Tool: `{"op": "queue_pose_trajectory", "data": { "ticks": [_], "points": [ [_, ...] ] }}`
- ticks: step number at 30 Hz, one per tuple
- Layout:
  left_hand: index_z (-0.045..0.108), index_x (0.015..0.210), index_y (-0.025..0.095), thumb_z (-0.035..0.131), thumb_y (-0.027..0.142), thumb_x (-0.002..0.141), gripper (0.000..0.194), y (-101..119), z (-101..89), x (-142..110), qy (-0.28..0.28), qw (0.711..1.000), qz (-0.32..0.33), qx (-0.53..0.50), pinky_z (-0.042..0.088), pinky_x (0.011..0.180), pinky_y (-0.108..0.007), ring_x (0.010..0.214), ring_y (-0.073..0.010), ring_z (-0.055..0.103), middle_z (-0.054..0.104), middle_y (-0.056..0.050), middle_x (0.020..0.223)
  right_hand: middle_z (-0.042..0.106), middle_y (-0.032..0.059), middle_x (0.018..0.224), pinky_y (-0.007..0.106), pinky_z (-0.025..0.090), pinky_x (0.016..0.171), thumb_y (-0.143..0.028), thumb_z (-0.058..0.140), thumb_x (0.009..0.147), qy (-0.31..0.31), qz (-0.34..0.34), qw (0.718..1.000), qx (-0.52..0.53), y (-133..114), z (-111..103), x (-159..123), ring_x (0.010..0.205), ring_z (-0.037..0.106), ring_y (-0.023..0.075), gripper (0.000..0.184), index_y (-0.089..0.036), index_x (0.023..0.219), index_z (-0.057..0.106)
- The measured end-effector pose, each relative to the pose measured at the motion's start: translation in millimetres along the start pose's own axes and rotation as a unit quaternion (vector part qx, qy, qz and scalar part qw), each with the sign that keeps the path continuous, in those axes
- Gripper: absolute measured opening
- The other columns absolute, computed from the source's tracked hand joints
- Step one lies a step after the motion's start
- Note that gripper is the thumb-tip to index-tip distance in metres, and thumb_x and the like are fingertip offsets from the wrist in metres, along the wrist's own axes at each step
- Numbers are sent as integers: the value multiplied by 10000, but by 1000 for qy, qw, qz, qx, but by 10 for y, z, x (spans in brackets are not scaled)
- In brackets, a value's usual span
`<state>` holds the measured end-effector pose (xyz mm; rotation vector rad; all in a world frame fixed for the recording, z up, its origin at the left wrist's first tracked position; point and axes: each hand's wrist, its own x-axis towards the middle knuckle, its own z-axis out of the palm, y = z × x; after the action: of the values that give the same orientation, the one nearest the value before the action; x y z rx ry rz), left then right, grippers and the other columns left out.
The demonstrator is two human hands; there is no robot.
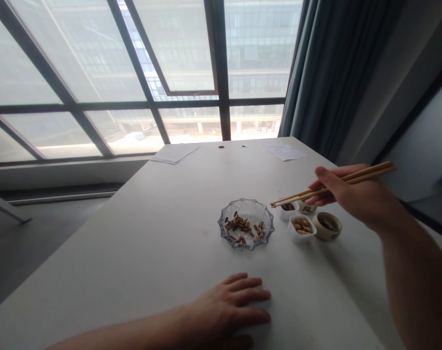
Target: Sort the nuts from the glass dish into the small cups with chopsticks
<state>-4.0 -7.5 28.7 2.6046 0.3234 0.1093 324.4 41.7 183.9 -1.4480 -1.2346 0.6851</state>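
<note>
My right hand point(337, 187) grips a pair of wooden chopsticks point(352, 179), their tips pointing left above the gap between a glass dish and a small white cup. Nothing clear shows between the tips. The scalloped glass dish point(247, 204) holds several thin brown pieces point(238, 223). Below the chopsticks stands the white cup point(288, 214) with dark brown pieces in it. Nearer to me, another white cup point(301, 236) contains tan, nut-like pieces point(303, 225). Flat on the table, fingers spread, my left hand point(238, 306) rests in front of the dish and holds nothing.
Beside the white cups are a round beige cup point(328, 232) and a similar cup with a dark character point(309, 208), partly hidden by my right hand. Papers lie on the white table point(151, 233) at its far left point(175, 153) and far right point(286, 151). Windows and a dark curtain point(323, 73) stand beyond.
</note>
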Motion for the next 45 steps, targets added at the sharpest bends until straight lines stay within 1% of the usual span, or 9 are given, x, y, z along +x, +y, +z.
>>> {"op": "queue_pose_trajectory", "data": {
  "ticks": [3,6,12,17,24,28,33,39,45],
  "points": [
    [563,1514,298,687,347,994,536,8,-15,20,-15,1000,-7,6,256,1338,-508,1594,-318,382,478,-25,1679,789,135,683,204,656,519,-275,763,999,17,44,997,-55,-32,-272,22,530,777,202,288,-125,754,782],
    [570,1509,299,739,293,946,588,17,-36,32,-20,1000,-8,10,267,1335,-509,1589,-330,390,476,-30,1681,797,148,706,223,660,512,-310,762,997,-24,67,992,-103,37,-380,52,578,797,231,289,-128,773,786],
    [553,1524,303,711,295,975,571,33,-63,27,-18,1000,-6,13,278,1333,-509,1593,-322,385,480,-36,1678,816,127,778,261,670,529,-363,811,941,-105,68,981,-150,91,-349,78,626,804,247,262,-129,823,810],
    [552,1523,302,709,298,975,570,18,-44,30,-29,999,-10,19,278,1333,-520,1597,-329,374,460,-32,1692,807,124,737,267,656,476,-404,858,885,-98,63,984,-138,71,-408,82,575,787,253,274,-132,874,830],
    [552,1518,304,709,298,975,565,21,-42,35,-32,999,-12,25,272,1335,-519,1599,-324,371,458,-29,1693,801,124,709,277,662,491,-415,835,911,-77,46,986,-140,96,-440,99,608,804,271,278,-139,883,812],
    [550,1517,304,720,286,963,580,29,-43,38,-27,999,-12,24,259,1339,-504,1599,-317,373,463,-29,1690,821,104,766,274,679,557,-476,795,940,-68,5,991,-116,88,-318,81,670,819,257,312,-169,887,804],
    [556,1511,297,699,296,975,555,32,-54,39,-27,999,-10,23,260,1338,-502,1594,-323,381,469,-37,1686,818,80,761,278,672,583,-606,769,921,-164,-47,982,-75,76,22,-5,676,816,252,422,-201,808,787],
    [538,1526,303,684,302,970,575,21,-45,43,-25,999,-2,22,281,1325,-528,1581,-344,401,480,-53,1677,805,82,721,286,638,553,-660,736,921,-218,-55,971,-75,316,448,-6,666,813,268,489,-191,780,746],
    [531,1521,303,696,308,960,585,-5,-7,45,-28,999,-7,30,282,1324,-529,1580,-344,404,459,-51,1691,780,48,642,269,600,524,-628,734,930,-235,-44,968,-74,427,624,17,611,795,249,492,-215,671,663]
  ]
}}
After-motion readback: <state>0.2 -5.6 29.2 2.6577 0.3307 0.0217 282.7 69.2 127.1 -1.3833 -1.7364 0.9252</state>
